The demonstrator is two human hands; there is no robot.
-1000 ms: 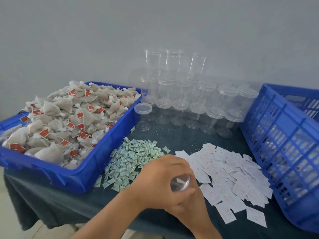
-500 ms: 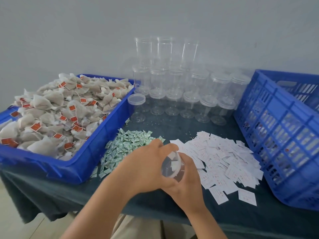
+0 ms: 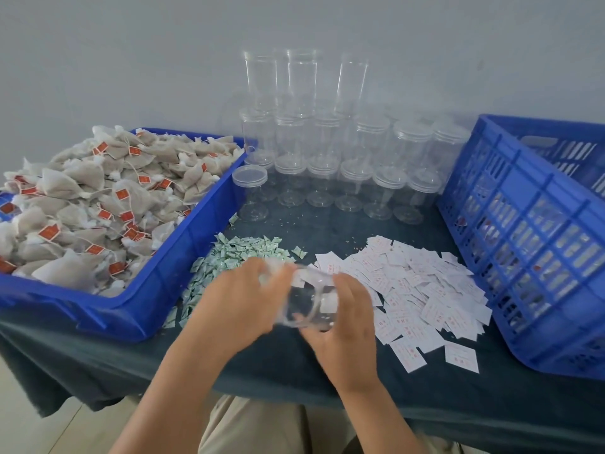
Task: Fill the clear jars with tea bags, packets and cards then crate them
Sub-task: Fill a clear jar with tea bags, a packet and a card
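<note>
Jar (image 3: 309, 298) x1, tilted, gripped by both hands: L hand (image 3: 242, 301), R hand (image 3: 345, 326).

Blue crates (image 3: 523, 231), red-tagged beige tea bags (image 3: 85, 204), green-white packets (image 3: 242, 253), white cards (image 3: 409, 283).

At the left of the frame we find a tray (image 3: 183, 257) heaped with tea bags (image 3: 98, 208). At the right stands a crate (image 3: 523, 240). Between them, on the table (image 3: 327, 381), stacked jars (image 3: 343, 165) fill the upper middle, against the wall. Before them lie two piles: packets (image 3: 235, 257) just beside the tray, and cards (image 3: 409, 290) to their right, reaching near the crate. In the lower middle, before both piles, we see the left hand (image 3: 242, 306) and right hand (image 3: 347, 322) gripping a single jar (image 3: 307, 303) between them.
</note>
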